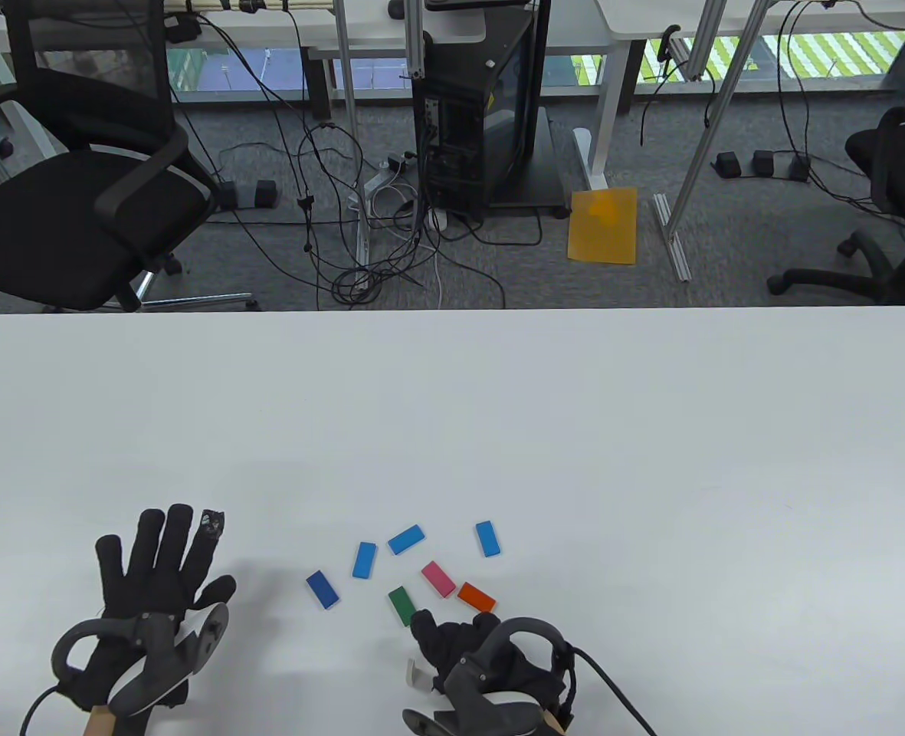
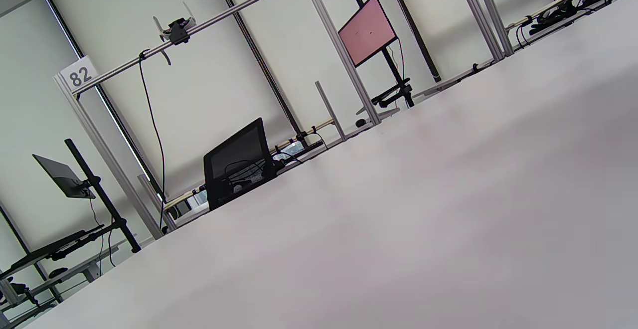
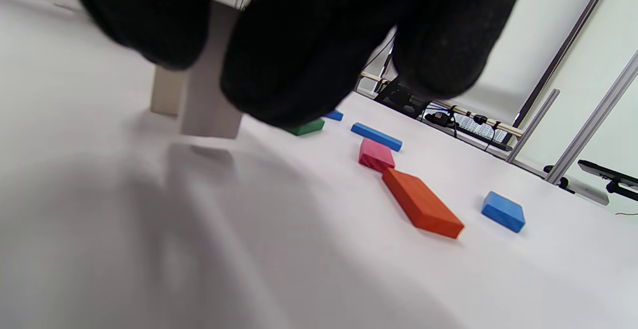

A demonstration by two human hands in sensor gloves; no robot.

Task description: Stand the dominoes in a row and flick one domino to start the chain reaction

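A: Nearest item, table view: right hand (image 1: 471, 652), fingers curled down at the near edge of the worktop (image 1: 651, 429). Its grip pinches a white domino (image 1: 415, 675), held on end.

B: And the rest of the set?

A: Seven pieces, all lying flat, none yet stood. Landmark: the pink domino (image 1: 438, 579). Just right of it, the orange domino (image 1: 477, 597); just left and nearer, the green domino (image 1: 402, 606), close by the right fingertips. Four blue dominoes (image 1: 406, 539) spread in an arc beyond and to both sides of the pink one. Left hand (image 1: 157, 594), well left of the pink one, lies flat with fingers spread, grip wide, holding nothing.

B: Left wrist view?

A: Bare worktop only; no dominoes. Readable writing: a white tag (image 2: 79, 76) on the frame post, numbered "82". A pink screen stands behind, with nothing legible on it.

B: Right wrist view?

A: Gloved fingers (image 3: 294, 55) round the white domino, upright and at or just above the surface. A second pale upright block (image 3: 167, 92) shows just behind it; whether that is another domino I cannot tell. No markings are visible on any piece.

B: Progress?

A: Early, by my judgement: one piece, perhaps two, being stood; the rest of the row and the flick remain.
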